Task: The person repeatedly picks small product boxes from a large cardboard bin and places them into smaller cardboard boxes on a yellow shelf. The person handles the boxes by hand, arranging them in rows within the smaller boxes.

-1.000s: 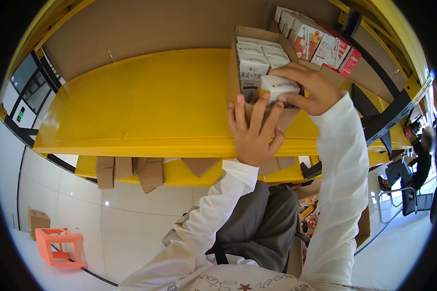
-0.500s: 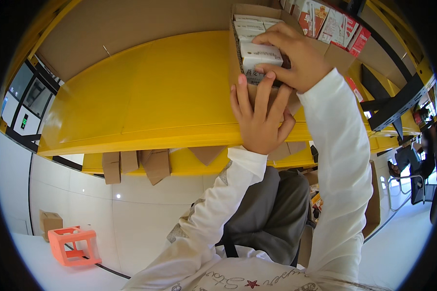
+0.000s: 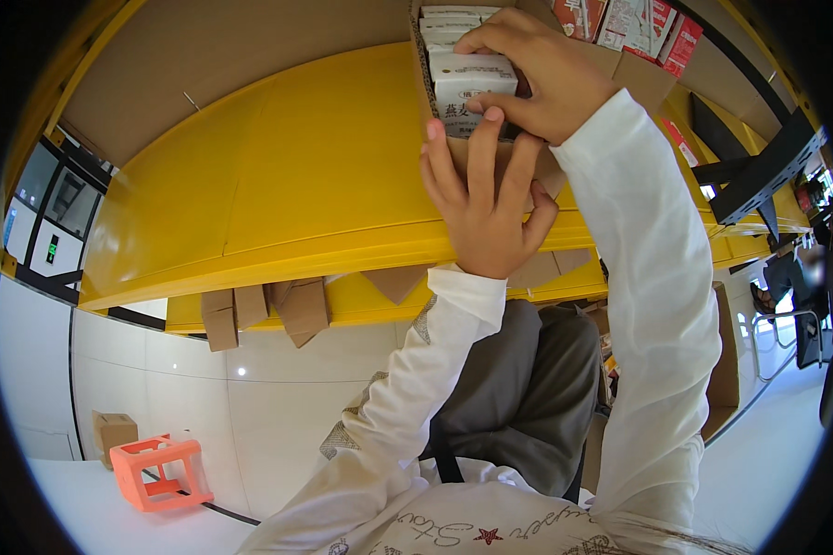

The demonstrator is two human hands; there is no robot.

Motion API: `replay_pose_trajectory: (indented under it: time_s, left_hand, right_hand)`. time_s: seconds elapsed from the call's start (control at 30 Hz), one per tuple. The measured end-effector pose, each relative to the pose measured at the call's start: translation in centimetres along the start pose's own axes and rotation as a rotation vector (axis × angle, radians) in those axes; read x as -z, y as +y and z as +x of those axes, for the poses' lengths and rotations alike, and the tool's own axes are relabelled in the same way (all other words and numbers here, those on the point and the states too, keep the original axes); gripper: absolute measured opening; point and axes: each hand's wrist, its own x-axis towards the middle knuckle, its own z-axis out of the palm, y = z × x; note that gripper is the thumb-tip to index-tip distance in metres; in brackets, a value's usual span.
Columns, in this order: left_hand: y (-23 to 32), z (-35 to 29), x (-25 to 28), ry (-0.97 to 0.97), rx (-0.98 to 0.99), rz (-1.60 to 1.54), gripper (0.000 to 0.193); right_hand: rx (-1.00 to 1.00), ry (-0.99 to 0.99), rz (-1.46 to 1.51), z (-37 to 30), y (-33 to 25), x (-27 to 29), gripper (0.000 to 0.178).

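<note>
An open cardboard box [image 3: 423, 88] stands on the yellow shelf and holds several small white cartons. The front carton [image 3: 472, 83] has dark print on its face. My right hand [image 3: 555, 88] reaches over it from the right, thumb on the front face and fingers behind its top edge. My left hand [image 3: 487, 208] lies against the front of the box with fingers spread, its fingertips at the box's front rim and close to the carton's lower part. My hands hide part of the box's right side and the other cartons.
The yellow shelf [image 3: 296, 157] runs to the left, with cardboard pieces [image 3: 298, 310] poking out beneath it. Red and white packages [image 3: 634, 28] stand beyond the box. Black shelf brackets [image 3: 768, 166] are at right. A pink stool [image 3: 162, 472] stands on the floor.
The view has shifted, so the box and both hands sit slightly higher and further left in the picture. The grip on the carton looks the same.
</note>
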Motion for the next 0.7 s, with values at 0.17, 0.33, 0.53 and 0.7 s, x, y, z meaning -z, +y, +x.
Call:
replay_pose_trajectory:
  time_s: [0.17,0.33,0.53,0.7]
  left_hand:
    - [-0.1,0.0,-0.2,0.045,0.001,-0.006,0.043]
    - [-0.1,0.0,0.0,0.036,-0.010,0.011,0.042]
    - [-0.2,0.0,-0.1,0.023,-0.025,0.005,0.041]
    - [-0.1,-0.1,0.0,0.006,-0.006,-0.010,0.041]
  right_hand:
    - [-0.051,0.137,0.023,-0.3,-0.6,-0.2,0.044]
    - [-0.135,0.063,0.188,-0.4,0.0,-0.5,0.039]
    - [0.034,0.113,-0.042,0.6,0.3,-1.1,0.044]
    - [0.014,0.127,-0.099,0.5,0.7,-1.3,0.039]
